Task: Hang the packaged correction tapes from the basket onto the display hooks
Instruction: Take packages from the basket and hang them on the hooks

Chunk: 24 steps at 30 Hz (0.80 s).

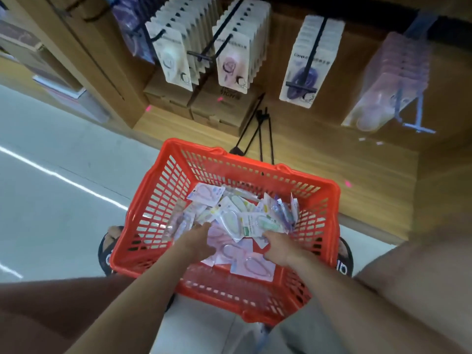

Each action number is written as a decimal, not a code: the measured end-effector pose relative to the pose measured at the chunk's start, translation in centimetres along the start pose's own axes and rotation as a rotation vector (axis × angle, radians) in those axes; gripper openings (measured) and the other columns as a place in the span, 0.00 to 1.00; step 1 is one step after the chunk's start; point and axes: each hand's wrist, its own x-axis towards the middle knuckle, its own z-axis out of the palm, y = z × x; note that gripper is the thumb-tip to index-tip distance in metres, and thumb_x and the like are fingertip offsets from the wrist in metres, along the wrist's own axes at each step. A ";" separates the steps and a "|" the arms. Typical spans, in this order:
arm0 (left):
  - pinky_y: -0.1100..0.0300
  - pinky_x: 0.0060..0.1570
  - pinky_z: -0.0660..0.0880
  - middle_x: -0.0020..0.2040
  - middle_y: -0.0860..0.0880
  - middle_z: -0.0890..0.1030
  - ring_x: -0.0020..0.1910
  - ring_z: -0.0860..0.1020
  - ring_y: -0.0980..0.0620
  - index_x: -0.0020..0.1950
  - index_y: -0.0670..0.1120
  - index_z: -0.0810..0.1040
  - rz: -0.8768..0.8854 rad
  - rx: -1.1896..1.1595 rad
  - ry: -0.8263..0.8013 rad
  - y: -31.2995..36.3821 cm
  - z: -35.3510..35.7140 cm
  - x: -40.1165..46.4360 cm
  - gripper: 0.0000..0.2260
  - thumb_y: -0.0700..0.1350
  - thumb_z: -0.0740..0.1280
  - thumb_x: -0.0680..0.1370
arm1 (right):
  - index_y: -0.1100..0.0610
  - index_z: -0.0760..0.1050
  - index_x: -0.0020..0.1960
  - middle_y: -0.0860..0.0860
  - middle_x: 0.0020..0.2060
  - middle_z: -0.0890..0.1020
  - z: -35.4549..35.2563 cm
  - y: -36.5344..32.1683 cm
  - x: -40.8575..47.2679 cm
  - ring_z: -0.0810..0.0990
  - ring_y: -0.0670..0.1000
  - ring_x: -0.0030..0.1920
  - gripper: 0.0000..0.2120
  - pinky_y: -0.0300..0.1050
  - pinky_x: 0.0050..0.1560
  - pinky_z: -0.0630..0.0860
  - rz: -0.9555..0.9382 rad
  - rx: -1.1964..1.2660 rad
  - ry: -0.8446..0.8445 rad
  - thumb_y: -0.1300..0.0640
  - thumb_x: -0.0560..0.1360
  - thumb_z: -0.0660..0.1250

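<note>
Forearms: both reach down from the bottom edge into the red basket (158,208), which stands on the floor between the person's feet.
Left hand (198,242): down among the packs, fingers bent over the pile; whether it has hold of one I cannot tell.
Right hand (278,247): fingers curl at the edge of a white pack; a firm hold is not plain, so I cannot tell.
Packs of correction tape (229,221): a loose heap on the basket floor, lying at all angles and overlapping, pink, green and purple.
Handling: probably light, flat cards with a clear plastic bubble, stiff enough to lift by one corner; the film looks slippery, so pinch the card near its top hole.
Shelf boxes (168,95): brown cartons, closed, under the display.
Hooks (201,56): black prongs well above the basket, three rows already hung with packs (231,65).
</note>
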 end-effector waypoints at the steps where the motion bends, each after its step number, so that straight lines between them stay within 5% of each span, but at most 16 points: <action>1: 0.48 0.69 0.72 0.77 0.40 0.70 0.73 0.73 0.40 0.82 0.45 0.59 0.015 0.041 -0.016 -0.2 0.3 0.4 0.36 0.49 0.73 0.79 | 0.58 0.71 0.74 0.58 0.71 0.77 0.5 0.1 0.4 0.77 0.58 0.68 0.26 0.42 0.59 0.74 0.002 -0.031 -0.032 0.58 0.78 0.71; 5: 0.44 0.70 0.72 0.81 0.43 0.60 0.76 0.70 0.40 0.84 0.47 0.54 0.094 0.094 0.033 -0.6 1.4 1.6 0.39 0.46 0.73 0.78 | 0.57 0.70 0.74 0.57 0.70 0.76 2.0 0.0 1.1 0.78 0.58 0.67 0.25 0.47 0.61 0.77 0.023 -0.143 -0.058 0.52 0.80 0.70; 10: 0.45 0.70 0.70 0.79 0.40 0.61 0.75 0.68 0.38 0.84 0.45 0.52 0.201 -0.069 0.197 0.9 1.3 2.7 0.41 0.48 0.74 0.79 | 0.57 0.74 0.61 0.55 0.57 0.80 0.9 -1.9 1.3 0.82 0.60 0.57 0.12 0.48 0.47 0.76 0.018 -0.082 0.372 0.59 0.77 0.65; 17: 0.60 0.52 0.66 0.68 0.36 0.65 0.62 0.74 0.36 0.70 0.38 0.64 -0.112 -0.627 0.268 4.5 0.8 4.2 0.29 0.42 0.76 0.76 | 0.57 0.65 0.75 0.55 0.69 0.72 0.9 -1.8 1.9 0.75 0.58 0.67 0.26 0.50 0.60 0.75 -0.011 -0.271 0.395 0.59 0.79 0.66; 21: 0.49 0.63 0.76 0.66 0.35 0.73 0.61 0.77 0.38 0.69 0.34 0.63 -0.251 -0.958 0.328 4.0 0.5 5.4 0.31 0.43 0.77 0.76 | 0.56 0.54 0.82 0.58 0.71 0.66 1.9 -1.8 2.3 0.72 0.60 0.69 0.40 0.52 0.62 0.75 -0.041 -0.411 0.362 0.59 0.76 0.71; 24: 0.40 0.63 0.79 0.60 0.34 0.82 0.59 0.82 0.37 0.70 0.32 0.69 -0.372 -1.247 0.327 2.9 -0.4 6.8 0.30 0.47 0.77 0.77 | 0.55 0.48 0.85 0.61 0.72 0.64 1.4 -1.8 2.8 0.73 0.61 0.68 0.47 0.53 0.64 0.75 -0.059 -0.488 0.319 0.60 0.75 0.73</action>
